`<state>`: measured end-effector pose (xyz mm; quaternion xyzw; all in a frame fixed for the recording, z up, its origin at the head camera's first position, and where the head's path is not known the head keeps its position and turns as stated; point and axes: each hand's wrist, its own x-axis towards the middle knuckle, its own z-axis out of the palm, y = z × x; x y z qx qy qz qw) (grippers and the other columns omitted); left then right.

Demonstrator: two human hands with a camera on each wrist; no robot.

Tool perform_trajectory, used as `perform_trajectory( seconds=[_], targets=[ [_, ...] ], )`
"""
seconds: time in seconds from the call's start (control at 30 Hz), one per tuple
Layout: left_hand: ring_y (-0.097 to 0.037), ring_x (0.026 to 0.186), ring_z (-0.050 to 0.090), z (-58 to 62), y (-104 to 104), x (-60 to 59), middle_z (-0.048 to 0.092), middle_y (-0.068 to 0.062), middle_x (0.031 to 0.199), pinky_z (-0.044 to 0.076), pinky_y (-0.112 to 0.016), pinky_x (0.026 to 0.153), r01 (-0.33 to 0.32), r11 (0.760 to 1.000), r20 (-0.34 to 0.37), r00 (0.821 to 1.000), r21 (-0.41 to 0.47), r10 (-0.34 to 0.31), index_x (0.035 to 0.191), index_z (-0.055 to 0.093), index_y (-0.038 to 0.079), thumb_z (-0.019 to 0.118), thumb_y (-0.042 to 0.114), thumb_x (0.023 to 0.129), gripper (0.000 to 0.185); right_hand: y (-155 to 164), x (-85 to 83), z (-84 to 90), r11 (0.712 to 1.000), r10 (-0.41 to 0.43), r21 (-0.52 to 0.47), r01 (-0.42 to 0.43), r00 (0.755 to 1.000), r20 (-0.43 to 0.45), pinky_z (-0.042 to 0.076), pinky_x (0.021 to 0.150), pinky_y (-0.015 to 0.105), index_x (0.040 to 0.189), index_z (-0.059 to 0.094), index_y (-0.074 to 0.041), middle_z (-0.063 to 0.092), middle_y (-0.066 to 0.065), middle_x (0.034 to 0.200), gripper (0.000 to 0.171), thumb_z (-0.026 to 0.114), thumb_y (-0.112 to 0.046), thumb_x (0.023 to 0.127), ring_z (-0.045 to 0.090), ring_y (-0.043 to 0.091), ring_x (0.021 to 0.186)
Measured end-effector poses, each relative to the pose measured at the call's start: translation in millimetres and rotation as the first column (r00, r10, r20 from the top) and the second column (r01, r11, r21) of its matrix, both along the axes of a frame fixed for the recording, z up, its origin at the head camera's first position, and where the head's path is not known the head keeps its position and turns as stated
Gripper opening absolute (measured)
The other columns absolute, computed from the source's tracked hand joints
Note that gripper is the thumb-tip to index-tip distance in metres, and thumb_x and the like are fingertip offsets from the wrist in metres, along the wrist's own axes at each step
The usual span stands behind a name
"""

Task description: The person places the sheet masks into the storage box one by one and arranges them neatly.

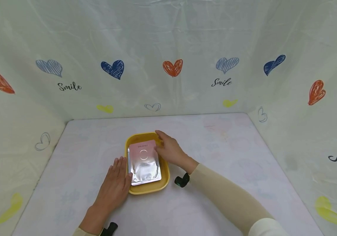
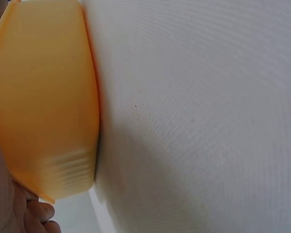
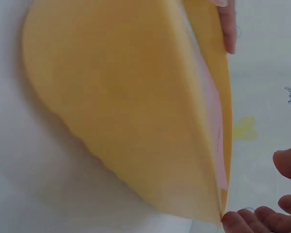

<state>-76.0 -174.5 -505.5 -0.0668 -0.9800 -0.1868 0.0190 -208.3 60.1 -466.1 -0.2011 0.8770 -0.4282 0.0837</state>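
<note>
A yellow plastic tray stands on the white table with pink-and-silver foil sachets in it, at least one under the top one. My left hand lies along the tray's left side, its fingers straight and close together. At the far right corner my right hand reaches over the rim. In the right wrist view its fingertips touch the tray's edge, while the thumb stands apart from them. The left wrist view shows the tray's outer wall beside the left hand.
The white tabletop extends around the tray on all sides. A pale curtain printed with hearts and "Smile" hangs behind the table and along both sides. Dark wrist cameras sit on both wrists.
</note>
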Motion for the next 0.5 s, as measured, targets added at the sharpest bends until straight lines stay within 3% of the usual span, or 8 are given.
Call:
perform_trajectory(
  seconds=[0.2, 0.37, 0.5],
  targets=[
    [-0.045, 0.161, 0.018, 0.5, -1, 0.3, 0.025, -0.028, 0.171, 0.018, -0.066, 0.129, 0.002, 1.0, -0.012, 1.0, -0.031, -0.003, 0.164, 0.023, -0.007, 0.041, 0.033, 0.114, 0.067, 8, 3.3, -3.5, 0.993, 0.015, 0.122, 0.012, 0.976, -0.215, 0.04, 0.125, 0.05, 0.161, 0.04, -0.004, 0.046, 0.017, 0.163, 0.063, 0.064, -0.023, 0.106, 0.047, 0.036, 0.15],
    [-0.045, 0.162, 0.015, 4.8, -6, -2.0, 0.022, -0.027, 0.172, 0.015, -0.069, 0.128, -0.009, 0.999, 0.001, 1.0, -0.043, 0.009, 0.165, 0.027, -0.003, 0.041, 0.036, 0.114, 0.066, 19, 2.7, -10.1, 0.97, 0.07, 0.242, 0.03, 0.916, -0.395, 0.037, 0.126, 0.055, 0.159, 0.04, 0.001, 0.043, 0.024, 0.163, 0.064, 0.065, -0.028, 0.106, 0.04, 0.044, 0.151],
    [-0.045, 0.162, 0.012, 11.4, -12, -6.7, 0.019, -0.027, 0.173, 0.012, -0.071, 0.128, -0.042, 0.997, 0.003, 0.999, -0.061, 0.043, 0.166, 0.028, 0.001, 0.042, 0.038, 0.113, 0.066, 29, 2.3, -15.7, 0.925, 0.087, 0.365, 0.108, 0.874, -0.478, 0.032, 0.126, 0.062, 0.159, 0.039, 0.0, 0.04, 0.025, 0.164, 0.069, 0.061, -0.04, 0.107, 0.035, 0.046, 0.154]
  ],
)
